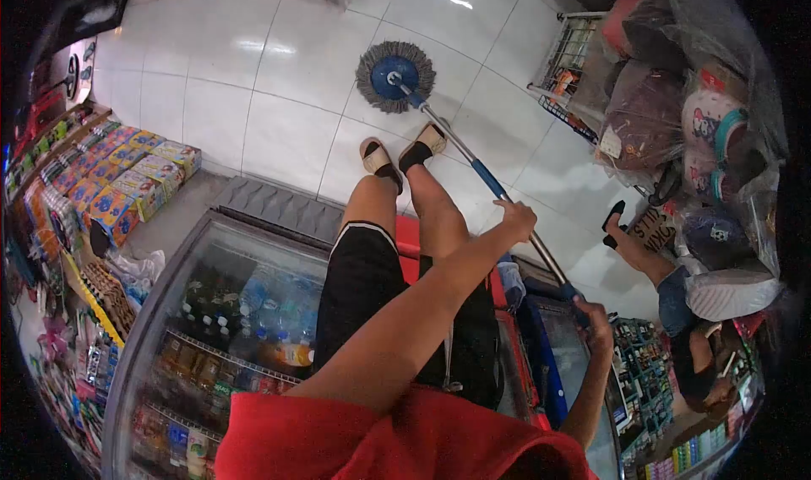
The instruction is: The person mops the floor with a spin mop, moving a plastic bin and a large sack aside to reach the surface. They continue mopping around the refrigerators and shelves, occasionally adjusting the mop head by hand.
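Observation:
A round spin mop with a blue disc and grey strands (395,76) rests on the white tiled floor just beyond my feet. Its blue and silver handle (460,146) slants down to the right toward my body. Partway along that handle, my left hand (517,222) is wrapped round the metal pole, with my left arm stretched across my lap. Higher up, at the dark grip near the handle's end, my right hand (597,326) is closed around it. My feet in tan sandals (378,159) are close to the mop head.
A glass-topped cooler with bottles (245,311) lies at my left. Stacked colourful packs (148,172) stand farther left. At the right are a wire rack (570,58), plastic-wrapped goods (642,117) and another person (676,303) by shelves. A red-edged unit is beside my legs.

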The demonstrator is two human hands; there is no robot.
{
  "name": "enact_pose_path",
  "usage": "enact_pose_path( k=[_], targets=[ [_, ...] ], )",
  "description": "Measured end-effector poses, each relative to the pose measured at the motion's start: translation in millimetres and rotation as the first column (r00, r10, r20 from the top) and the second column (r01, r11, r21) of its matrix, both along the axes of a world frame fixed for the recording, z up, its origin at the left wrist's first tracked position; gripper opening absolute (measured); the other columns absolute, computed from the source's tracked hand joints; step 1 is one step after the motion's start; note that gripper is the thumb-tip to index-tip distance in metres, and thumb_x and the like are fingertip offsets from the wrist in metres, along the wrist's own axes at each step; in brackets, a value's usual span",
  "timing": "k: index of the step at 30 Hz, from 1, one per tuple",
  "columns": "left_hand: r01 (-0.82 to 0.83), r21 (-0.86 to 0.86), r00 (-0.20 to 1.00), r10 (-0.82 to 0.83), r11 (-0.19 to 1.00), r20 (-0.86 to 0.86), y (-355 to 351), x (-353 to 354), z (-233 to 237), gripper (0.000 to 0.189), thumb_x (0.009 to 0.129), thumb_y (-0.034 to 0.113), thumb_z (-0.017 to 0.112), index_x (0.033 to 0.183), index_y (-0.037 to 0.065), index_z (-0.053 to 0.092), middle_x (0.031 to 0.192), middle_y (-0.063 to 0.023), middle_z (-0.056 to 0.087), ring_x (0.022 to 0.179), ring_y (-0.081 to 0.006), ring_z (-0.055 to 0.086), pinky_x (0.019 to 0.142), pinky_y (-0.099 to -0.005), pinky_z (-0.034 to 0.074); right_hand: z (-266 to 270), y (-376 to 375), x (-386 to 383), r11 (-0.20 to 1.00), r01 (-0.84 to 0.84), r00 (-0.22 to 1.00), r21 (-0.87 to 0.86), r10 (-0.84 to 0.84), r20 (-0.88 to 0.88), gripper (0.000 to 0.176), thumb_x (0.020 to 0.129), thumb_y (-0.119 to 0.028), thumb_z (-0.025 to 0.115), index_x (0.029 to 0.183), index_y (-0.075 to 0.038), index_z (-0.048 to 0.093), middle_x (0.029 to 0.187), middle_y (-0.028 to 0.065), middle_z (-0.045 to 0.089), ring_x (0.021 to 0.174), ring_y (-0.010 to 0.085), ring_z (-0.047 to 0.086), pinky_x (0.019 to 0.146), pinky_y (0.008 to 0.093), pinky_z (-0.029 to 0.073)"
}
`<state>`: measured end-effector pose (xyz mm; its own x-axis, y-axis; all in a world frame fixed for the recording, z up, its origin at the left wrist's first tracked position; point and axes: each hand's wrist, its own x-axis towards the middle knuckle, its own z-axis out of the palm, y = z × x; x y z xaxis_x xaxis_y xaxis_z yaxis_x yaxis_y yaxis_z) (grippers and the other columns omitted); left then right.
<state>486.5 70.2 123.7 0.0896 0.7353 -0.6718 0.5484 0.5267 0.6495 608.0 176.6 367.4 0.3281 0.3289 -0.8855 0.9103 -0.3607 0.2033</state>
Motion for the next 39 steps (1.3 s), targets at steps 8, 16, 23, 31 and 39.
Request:
enact_pose_path(
  k=[8, 16, 23, 31, 39],
  targets=[
    [-0.356, 0.115, 0.774, 0.361, 0.928, -0.521, -155, -173, -88, 0.015, 0.071, 0.020, 0.052, 0.079, 0.014, 0.064, 0.082, -0.0032, 0.060, 0.084, -0.0220, 0.056, 0.073, -0.0529, 0.036, -136, -117, -149, 0.935, -0.336, 0.924, -0.110, 0.305, -0.229, 0.046, 0.071, -0.040, 0.064, 0.085, 0.003, 0.061, 0.072, 0.0042, 0.056, 0.059, 0.0127, 0.047, 0.051, 0.0266, 0.037],
    [-0.380, -0.298, 0.653, 0.026, 0.876, -0.757, -334, -364, -81, 0.029, 0.078, 0.023, 0.050, 0.106, 0.017, 0.055, 0.124, -0.0024, 0.043, 0.125, -0.0195, 0.024, 0.091, -0.0615, 0.024, -142, -306, -318, 0.680, -0.717, 0.420, 0.155, 0.598, -0.682, 0.037, 0.078, -0.023, 0.055, 0.100, 0.005, 0.048, 0.079, 0.0260, 0.057, 0.080, 0.0400, 0.055, 0.072, 0.0426, 0.041],
    [-0.370, -0.065, 0.779, 0.271, 0.927, -0.566, -209, -222, -85, 0.017, 0.076, 0.018, 0.050, 0.080, 0.011, 0.065, 0.080, -0.0063, 0.060, 0.082, -0.0258, 0.056, 0.090, -0.0606, 0.021, -122, -156, -180, 0.830, -0.548, 0.743, -0.104, 0.427, -0.515, 0.026, 0.077, -0.028, 0.057, 0.085, -0.004, 0.053, 0.059, -0.0022, 0.043, 0.047, 0.0060, 0.038, 0.039, 0.0220, 0.029],
    [-0.343, 0.124, 0.936, 0.350, 0.931, -0.034, -87, -116, 28, 0.016, 0.068, 0.024, 0.057, 0.078, 0.014, 0.065, 0.083, -0.0051, 0.063, 0.085, -0.0234, 0.059, 0.083, -0.0479, 0.035, 36, -42, -178, 0.794, -0.606, 0.795, 0.049, 0.602, 0.080, 0.038, 0.082, -0.041, 0.051, 0.070, -0.004, 0.056, 0.057, 0.0045, 0.050, 0.045, 0.0096, 0.046, 0.039, 0.0239, 0.033],
    [-0.594, 0.144, 0.723, 0.604, 0.791, -0.336, -237, -154, -57, 0.015, 0.067, 0.022, 0.054, 0.069, 0.010, 0.064, 0.081, -0.0098, 0.060, 0.080, -0.0237, 0.057, 0.070, -0.0404, 0.043, -95, -143, -207, 0.720, -0.693, 0.721, -0.036, 0.692, -0.035, 0.042, 0.078, -0.044, 0.054, 0.079, -0.002, 0.062, 0.051, 0.0006, 0.046, 0.042, 0.0116, 0.041, 0.044, 0.0265, 0.034]
  ],
)
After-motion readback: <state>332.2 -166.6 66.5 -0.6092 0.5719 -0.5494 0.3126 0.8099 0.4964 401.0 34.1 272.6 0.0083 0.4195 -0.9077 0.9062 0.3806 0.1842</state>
